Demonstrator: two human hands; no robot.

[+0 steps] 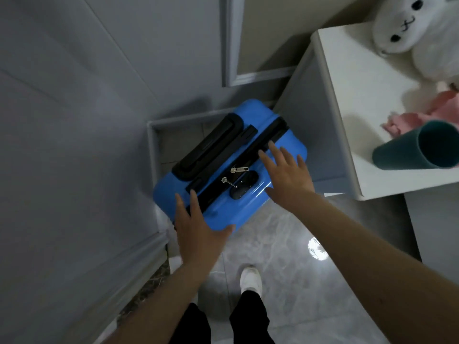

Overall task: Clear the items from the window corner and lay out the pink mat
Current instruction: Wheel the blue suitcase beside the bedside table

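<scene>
A blue hard-shell suitcase [250, 125] with a black handle stands upright in the corner between a grey wall and a white ledge. My left hand [196, 227] rests on its near left edge with straight fingers, thumb along the near side. My right hand [288, 175] lies flat on its top right, fingers spread near the zip. On the white ledge [352, 100] to the right lies a rolled dark teal mat [412, 150], with pink fabric [422, 115] behind it.
A white plush toy [417, 28] sits at the ledge's far end. A white baseboard [154, 150] frames the corner behind the suitcase. Glossy grey floor tiles [273, 244] lie under my feet, and one white shoe [250, 279] is visible.
</scene>
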